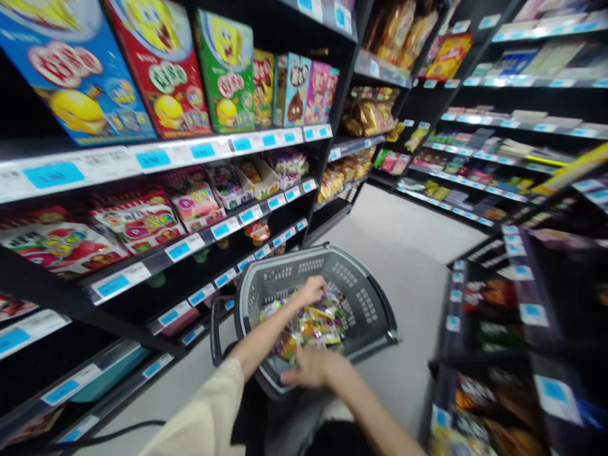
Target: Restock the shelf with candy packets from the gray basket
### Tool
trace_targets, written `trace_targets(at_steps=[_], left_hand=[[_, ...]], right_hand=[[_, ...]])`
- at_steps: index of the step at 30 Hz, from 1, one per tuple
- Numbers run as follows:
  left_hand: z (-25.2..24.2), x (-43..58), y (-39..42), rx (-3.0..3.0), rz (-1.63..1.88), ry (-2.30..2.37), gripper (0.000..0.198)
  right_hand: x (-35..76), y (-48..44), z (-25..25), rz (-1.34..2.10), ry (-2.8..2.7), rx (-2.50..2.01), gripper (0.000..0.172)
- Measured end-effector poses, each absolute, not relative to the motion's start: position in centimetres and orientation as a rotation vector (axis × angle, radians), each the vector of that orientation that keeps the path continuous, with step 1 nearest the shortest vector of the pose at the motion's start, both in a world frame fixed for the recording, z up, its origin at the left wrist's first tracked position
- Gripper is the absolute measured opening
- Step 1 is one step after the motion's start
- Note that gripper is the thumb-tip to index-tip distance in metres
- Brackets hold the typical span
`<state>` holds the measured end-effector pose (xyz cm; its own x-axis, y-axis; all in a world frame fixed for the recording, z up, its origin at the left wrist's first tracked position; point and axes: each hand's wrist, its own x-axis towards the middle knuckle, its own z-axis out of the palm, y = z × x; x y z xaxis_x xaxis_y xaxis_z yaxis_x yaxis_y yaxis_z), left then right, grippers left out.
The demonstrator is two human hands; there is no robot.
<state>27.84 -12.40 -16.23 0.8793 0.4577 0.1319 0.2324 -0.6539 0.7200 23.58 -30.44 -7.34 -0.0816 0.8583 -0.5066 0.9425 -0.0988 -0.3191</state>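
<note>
A grey plastic shopping basket with a dark rim stands in front of me, holding many small, shiny, colourful snack packets. My left hand is inside it, over the far side of the packets. Its fingers are curled closed, and what they hold, if anything, is hidden. Over the near rim, my right hand lies close to the packets with its thumb apart from the fingers. Blur softens its fingertips, and I see nothing in its grip. The basket's black handle hangs out at the left.
On the left, a shelf carries cartoon snack boxes and bags of sweets. A low rack of packaged goods borders the right. Grey floor stretches ahead to more stocked shelves.
</note>
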Motion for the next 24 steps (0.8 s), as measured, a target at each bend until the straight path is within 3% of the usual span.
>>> trace_targets(at_steps=[2,4,5,7,9,10,13,15,17,19,22,24], left_hand=[[-15.4,26.8,-12.0,2.149,0.505,0.558,0.02],[-15.0,25.4,-11.7,2.004,0.561,0.597,0.014],[-14.8,24.6,-11.7,1.921,0.58,0.596,0.008],[-14.2,23.0,-11.7,1.613,0.643,0.564,0.02],[-13.3,21.5,-12.0,1.274,0.688,0.525,0.036],[-12.9,21.0,-12.2,1.131,0.707,0.505,0.042],[-11.7,19.9,-12.6,0.849,0.75,0.429,0.056],[-11.5,19.6,-12.8,0.699,0.755,0.37,0.062],[-11.8,19.3,-13.0,0.584,0.733,0.331,0.063],[-12.4,19.2,-13.2,0.499,0.719,0.31,0.061],[-13.3,19.1,-13.2,0.434,0.691,0.315,0.056],[-13.5,19.2,-12.8,0.404,0.7,0.338,0.051]], right_hand=[[27.5,-30.0,-4.4,-0.869,1.978,2.186,0.04],[31.1,-29.4,-3.0,-0.563,1.944,2.534,0.037],[32.5,-29.2,-3.0,-0.395,1.925,2.702,0.041],[34.5,-28.9,-4.1,-0.231,1.858,3.021,0.06],[35.4,-28.4,-5.8,-0.51,1.808,3.269,0.08],[35.5,-28.1,-6.7,-0.811,1.812,3.317,0.081],[34.8,-26.6,-8.3,-1.593,1.96,3.215,0.065],[34.1,-25.6,-8.9,-1.585,2.036,3.315,0.069],[33.3,-24.7,-9.3,-1.421,2.003,3.49,0.084],[32.7,-24.0,-9.7,-1.553,2.017,3.455,0.089],[32.0,-23.5,-9.9,-2.005,2.114,3.186,0.068],[31.6,-23.4,-9.5,-2.092,2.075,3.178,0.059]])
